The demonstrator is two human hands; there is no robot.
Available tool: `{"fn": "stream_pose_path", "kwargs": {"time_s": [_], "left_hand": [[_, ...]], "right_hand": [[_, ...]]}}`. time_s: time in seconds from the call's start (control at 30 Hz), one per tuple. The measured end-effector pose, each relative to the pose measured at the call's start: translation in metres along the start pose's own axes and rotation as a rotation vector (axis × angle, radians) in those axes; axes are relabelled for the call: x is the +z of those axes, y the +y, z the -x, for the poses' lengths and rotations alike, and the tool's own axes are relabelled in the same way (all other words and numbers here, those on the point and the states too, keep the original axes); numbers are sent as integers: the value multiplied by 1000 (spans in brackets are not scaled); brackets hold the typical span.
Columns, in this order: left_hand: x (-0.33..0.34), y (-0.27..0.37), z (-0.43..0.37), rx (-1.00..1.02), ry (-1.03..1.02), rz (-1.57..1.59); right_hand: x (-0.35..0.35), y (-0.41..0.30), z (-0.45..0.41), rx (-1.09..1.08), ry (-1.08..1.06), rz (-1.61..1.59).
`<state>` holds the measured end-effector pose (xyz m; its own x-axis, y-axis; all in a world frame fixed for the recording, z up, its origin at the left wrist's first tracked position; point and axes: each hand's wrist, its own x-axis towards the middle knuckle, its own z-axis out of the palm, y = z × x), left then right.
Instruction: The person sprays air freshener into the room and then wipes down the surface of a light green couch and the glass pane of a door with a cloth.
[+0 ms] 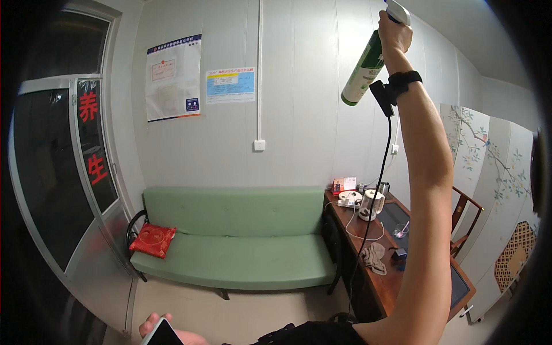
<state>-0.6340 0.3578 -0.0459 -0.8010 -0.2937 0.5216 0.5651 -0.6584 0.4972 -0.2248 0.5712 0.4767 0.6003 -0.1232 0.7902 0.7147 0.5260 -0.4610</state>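
Observation:
My right hand (pixel 396 36) is raised at the top right, its fingers closed around the neck of a green and white spray bottle (pixel 363 71) with a white trigger head. The bottle hangs tilted, its base towards the lower left. A black strap (pixel 405 83) circles the right wrist and carries a small black device (pixel 382 98) with a cable running down. At the bottom left edge, my left hand (pixel 189 337) holds a smartphone (pixel 162 334) with a dark screen and a light-coloured edge; part of both is cut off.
A green sofa (pixel 241 258) with a red cushion (pixel 153 240) stands against the wall. Right of it, a wooden table (pixel 379 284) bears a glass kettle (pixel 370 205), a power strip and a crumpled cloth (pixel 374 258). A folding screen (pixel 487 164) stands at the right, a glazed door (pixel 51 172) at the left.

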Motion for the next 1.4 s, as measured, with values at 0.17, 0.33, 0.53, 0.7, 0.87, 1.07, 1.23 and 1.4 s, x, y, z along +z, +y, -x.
{"fn": "stream_pose_path", "kwargs": {"time_s": [0.17, 0.33, 0.53, 0.7, 0.87, 1.07, 1.23, 1.4], "left_hand": [[-4, 6, -2, 19, -19, -20], [-7, 9, -5, 24, -27, -30], [-11, 11, -8, 30, -33, -40], [-16, 9, -15, 24, -16, -52], [-25, -2, -36, 1, 45, -77], [-34, -12, -54, -17, 85, -114], [-36, -11, -55, -13, 74, -133], [-28, 0, -42, 11, 30, -154]], "right_hand": [[-2, -3, 18, -62, -71, -195], [4, 4, 15, -57, -73, -221], [-2, 0, 11, -89, -120, -259], [-5, -9, 0, -8, -183, -588], [-11, -38, 9, -24, -128, -375], [-29, -83, 29, 125, 78, -291], [-33, -96, 35, 109, 117, -204], [-32, -101, 44, 64, 41, -261]]}}
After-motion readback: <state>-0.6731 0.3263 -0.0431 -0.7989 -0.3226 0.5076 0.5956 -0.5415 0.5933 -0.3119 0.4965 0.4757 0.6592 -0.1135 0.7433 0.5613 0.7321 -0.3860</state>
